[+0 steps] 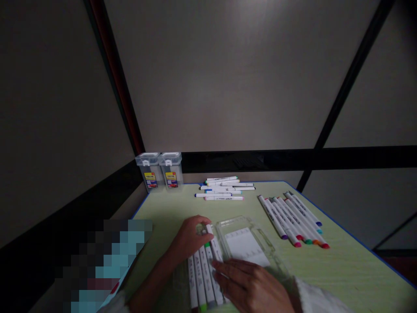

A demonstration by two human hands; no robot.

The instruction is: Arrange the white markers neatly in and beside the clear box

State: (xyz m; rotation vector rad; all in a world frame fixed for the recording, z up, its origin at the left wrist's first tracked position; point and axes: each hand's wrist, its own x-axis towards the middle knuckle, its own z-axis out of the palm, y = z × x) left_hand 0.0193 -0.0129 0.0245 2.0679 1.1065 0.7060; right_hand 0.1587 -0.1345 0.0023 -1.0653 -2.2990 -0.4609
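A clear plastic marker case (241, 219) lies open on the table in front of me, with several white markers (197, 278) side by side in its left half. My left hand (190, 239) curls over the far end of this row, thumb and fingertips closed around the tip of the rightmost marker (215, 248). From the right, my right hand (252, 282) rests low, its stretched fingers touching that marker's side. The right thumb is hidden. In the case's right half lies a white card (244, 244), partly covered by my right hand.
Several loose markers (224, 189) lie crosswise at the table's back edge. Another group of markers (293, 217) with coloured ends lies at the right. Two clear lidded boxes (171, 171) with yellow labels stand at the back left. A wall panel (228, 87) rises behind the table (342, 269).
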